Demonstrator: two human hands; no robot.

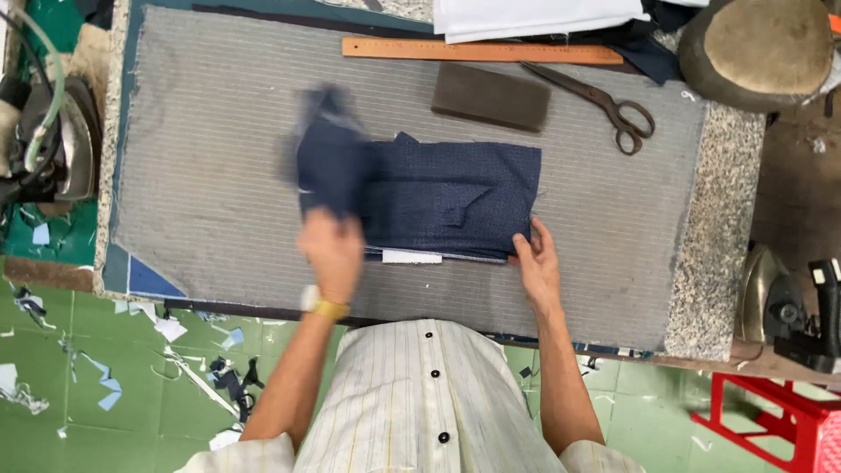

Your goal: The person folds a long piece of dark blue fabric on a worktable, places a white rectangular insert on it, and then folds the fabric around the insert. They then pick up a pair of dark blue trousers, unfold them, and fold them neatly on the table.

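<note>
The left hand (331, 248) was closed on the near left edge of a navy cloth (451, 197), lifting a flap of it; that part showed blurred, so the exact pinch could not be told. The right hand (537, 263) lay open, fingers flat on the cloth's near right corner, pinning it to the bench (210, 201). A white strip (412, 257) peeked out from under the near edge, between the two hands.

The cloth sat mid-bench on the grey striped pad. To fold it well, the pinning hand should probably keep its pressure so the layers beneath stay square, and the lifted flap should come over in line with the edges.

Beyond lay a brown block (491, 96), scissors (604, 105) and a wooden ruler (482, 50).
</note>
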